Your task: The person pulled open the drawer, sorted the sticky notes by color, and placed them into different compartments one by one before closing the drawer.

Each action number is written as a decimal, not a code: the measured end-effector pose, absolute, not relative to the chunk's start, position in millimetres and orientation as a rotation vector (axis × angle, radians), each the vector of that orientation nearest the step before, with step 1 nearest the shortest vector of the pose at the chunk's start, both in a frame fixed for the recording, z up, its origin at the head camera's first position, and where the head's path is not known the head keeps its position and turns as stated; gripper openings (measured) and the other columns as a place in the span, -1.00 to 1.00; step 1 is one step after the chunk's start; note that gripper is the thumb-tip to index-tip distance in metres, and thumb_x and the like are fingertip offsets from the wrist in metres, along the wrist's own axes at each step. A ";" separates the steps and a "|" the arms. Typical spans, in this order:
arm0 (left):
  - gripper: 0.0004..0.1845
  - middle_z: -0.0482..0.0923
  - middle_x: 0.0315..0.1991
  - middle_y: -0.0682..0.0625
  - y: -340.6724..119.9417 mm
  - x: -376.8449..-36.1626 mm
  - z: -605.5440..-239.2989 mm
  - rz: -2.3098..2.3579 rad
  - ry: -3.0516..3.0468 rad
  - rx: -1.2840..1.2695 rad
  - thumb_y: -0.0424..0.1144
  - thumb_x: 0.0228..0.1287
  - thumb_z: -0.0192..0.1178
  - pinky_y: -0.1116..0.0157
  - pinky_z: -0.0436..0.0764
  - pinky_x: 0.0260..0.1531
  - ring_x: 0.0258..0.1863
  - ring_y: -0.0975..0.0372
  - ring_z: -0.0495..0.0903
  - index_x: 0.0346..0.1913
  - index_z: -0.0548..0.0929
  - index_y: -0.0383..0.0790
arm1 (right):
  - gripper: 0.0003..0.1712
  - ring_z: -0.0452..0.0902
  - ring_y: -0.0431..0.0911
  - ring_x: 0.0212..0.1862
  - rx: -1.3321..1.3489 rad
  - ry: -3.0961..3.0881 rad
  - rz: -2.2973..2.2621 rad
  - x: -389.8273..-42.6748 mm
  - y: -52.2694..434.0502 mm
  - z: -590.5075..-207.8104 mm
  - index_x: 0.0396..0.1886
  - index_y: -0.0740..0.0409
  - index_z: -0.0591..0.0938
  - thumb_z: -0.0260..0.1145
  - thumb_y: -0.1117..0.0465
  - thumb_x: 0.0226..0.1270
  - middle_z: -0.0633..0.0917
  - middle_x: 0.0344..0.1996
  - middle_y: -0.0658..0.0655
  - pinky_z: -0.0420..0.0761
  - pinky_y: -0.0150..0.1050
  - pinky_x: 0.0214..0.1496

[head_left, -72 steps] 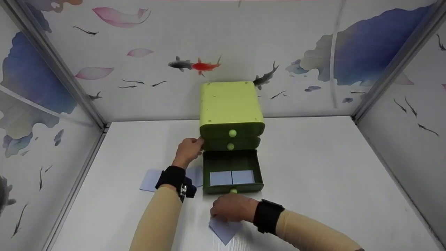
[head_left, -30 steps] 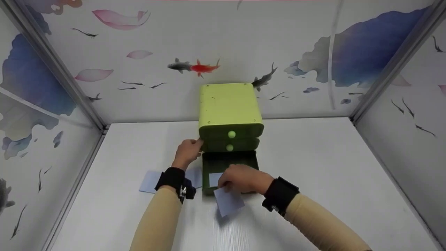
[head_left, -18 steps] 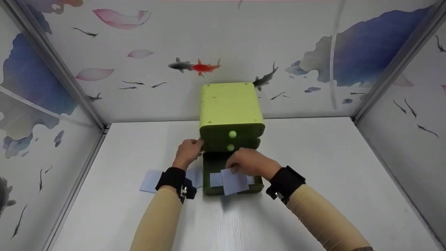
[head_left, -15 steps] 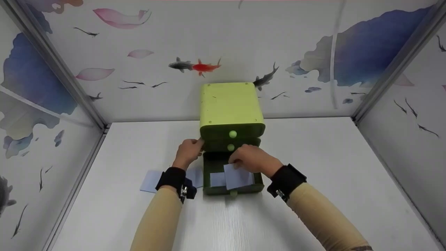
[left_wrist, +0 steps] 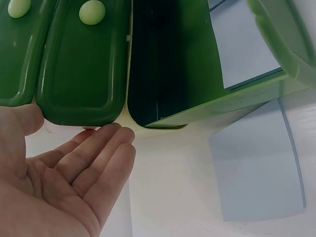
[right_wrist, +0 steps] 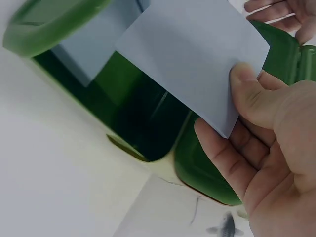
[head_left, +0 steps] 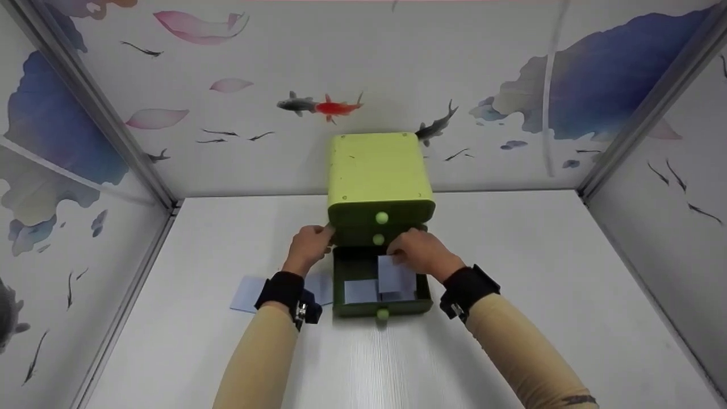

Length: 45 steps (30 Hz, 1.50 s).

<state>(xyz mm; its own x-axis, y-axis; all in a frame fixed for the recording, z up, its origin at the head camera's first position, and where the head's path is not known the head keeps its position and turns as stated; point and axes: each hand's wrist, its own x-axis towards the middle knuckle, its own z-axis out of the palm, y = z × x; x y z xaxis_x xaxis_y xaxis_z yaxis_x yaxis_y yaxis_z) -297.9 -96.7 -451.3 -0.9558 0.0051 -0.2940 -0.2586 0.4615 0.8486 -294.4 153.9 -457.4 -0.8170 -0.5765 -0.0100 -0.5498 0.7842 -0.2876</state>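
A small desktop drawer cabinet (head_left: 379,170) stands at the back, with a yellow-green top and dark green fronts. Its bottom drawer (head_left: 363,310) is pulled out; one light-blue square paper pad (head_left: 360,291) lies at its front left and another beside it, partly covered. My right hand (head_left: 423,251) pinches a further light-blue paper pad (right_wrist: 192,54) between thumb and fingers, tilted above the drawer's right half. With fingers extended, my left hand (left_wrist: 69,182) is at the cabinet's left side, by the middle drawer (left_wrist: 81,59), its thumb at the front's edge.
More light-blue squares (head_left: 245,292) lie on the white table (head_left: 511,272) to the left, partly hidden by the left forearm. White walls (head_left: 227,153) with painted fish and petals enclose the table at the back and sides.
My right hand has lifted the paper pad from the table in front of the drawer and carried it forward over the drawer's right half. The left hand has stayed at the cabinet's side.
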 end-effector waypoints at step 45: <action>-0.48 0.64 -0.02 -0.19 -94.9 -299.8 -453.8 1.486 2.476 -0.237 0.04 0.45 -0.07 0.17 0.58 0.02 0.01 0.03 0.65 0.17 0.57 -0.31 | -0.58 0.16 -0.17 -0.58 -0.707 2.942 -0.174 -284.4 145.5 -512.7 -0.79 0.03 0.42 0.30 0.43 0.16 0.31 -0.73 -0.06 0.25 -0.25 -0.52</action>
<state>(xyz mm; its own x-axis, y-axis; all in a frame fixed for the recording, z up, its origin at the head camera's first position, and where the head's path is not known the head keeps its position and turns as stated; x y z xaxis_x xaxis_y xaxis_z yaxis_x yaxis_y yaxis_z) -299.8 -94.9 -453.8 -0.9573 -0.0139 -0.2888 -0.2614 0.4685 0.8439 -284.4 145.5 -512.7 -0.8854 -0.4577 -0.0811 -0.4450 0.8850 -0.1372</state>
